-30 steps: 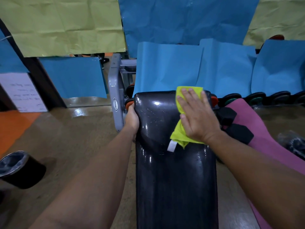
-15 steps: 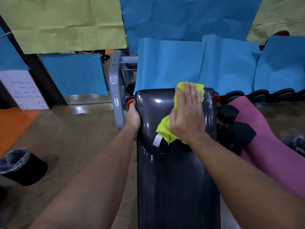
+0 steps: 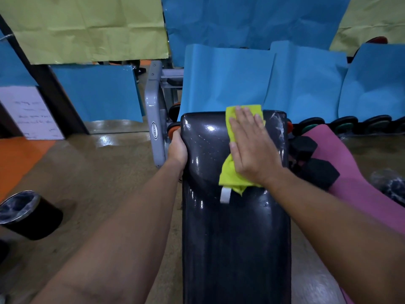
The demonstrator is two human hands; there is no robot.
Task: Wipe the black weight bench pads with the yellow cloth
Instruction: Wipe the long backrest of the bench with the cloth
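The black bench pad (image 3: 235, 227) ran lengthwise away from the person, its glossy surface catching highlights near the far end. The right hand (image 3: 252, 148) lay flat on the far half of the pad, fingers straight and close together, pressing the yellow cloth (image 3: 230, 176) down against the vinyl. The cloth stretched under the palm from the pad's far edge, where a strip of it showed beyond the fingertips, back to a bunched fold below the wrist side of the hand; a small white tag (image 3: 225, 195) hung from that near fold onto the pad. To the right of the hand, near the pad's far right corner, the surface showed pale scuffed streaks.

The left hand (image 3: 178, 148) gripped the pad's left edge near the far end, fingers curled around the side and out of sight beneath it, the thumb side resting along the rim.

Just left of the pad stood a grey metal frame upright (image 3: 154, 119) bearing an oval label. Farther left of the pad, on the brown floor (image 3: 105, 183), sat a black bin (image 3: 28, 215) with a clear liner. Right of the pad lay a pink mat (image 3: 350, 172), and black hexagonal dumbbells (image 3: 315, 170) rested between the mat and the pad's right edge. Beyond the pad's far end, blue paper sheets (image 3: 228, 80) hung in front of a row of round weights, with yellow-green paper (image 3: 87, 29) higher up and to the left.
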